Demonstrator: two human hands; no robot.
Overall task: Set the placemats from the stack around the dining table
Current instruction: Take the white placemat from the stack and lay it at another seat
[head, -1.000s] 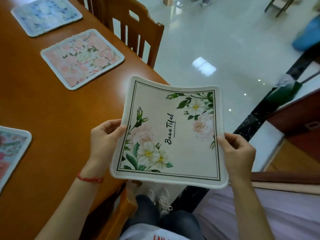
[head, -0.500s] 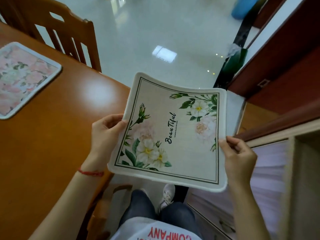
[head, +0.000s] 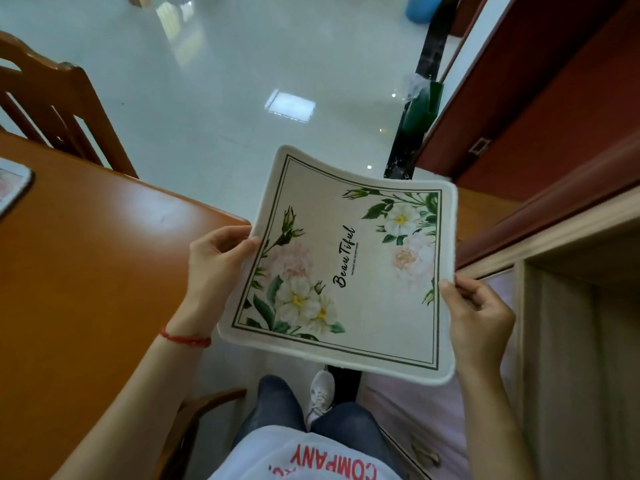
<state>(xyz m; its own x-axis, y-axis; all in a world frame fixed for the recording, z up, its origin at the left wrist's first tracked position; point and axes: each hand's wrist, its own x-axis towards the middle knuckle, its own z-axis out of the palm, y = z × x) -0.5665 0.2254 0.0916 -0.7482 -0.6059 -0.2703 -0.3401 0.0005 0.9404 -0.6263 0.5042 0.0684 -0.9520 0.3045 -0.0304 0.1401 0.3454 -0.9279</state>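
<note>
A cream floral placemat (head: 346, 271) is held in the air just past the corner of the table (head: 86, 271). Its left edge is pinched by the left hand (head: 214, 271), its right edge by the right hand (head: 478, 323), each grip closed on it

wooden chair (head: 52, 109) beside table | glossy floor (head: 214, 81) | red-brown door (head: 554, 98)
</note>
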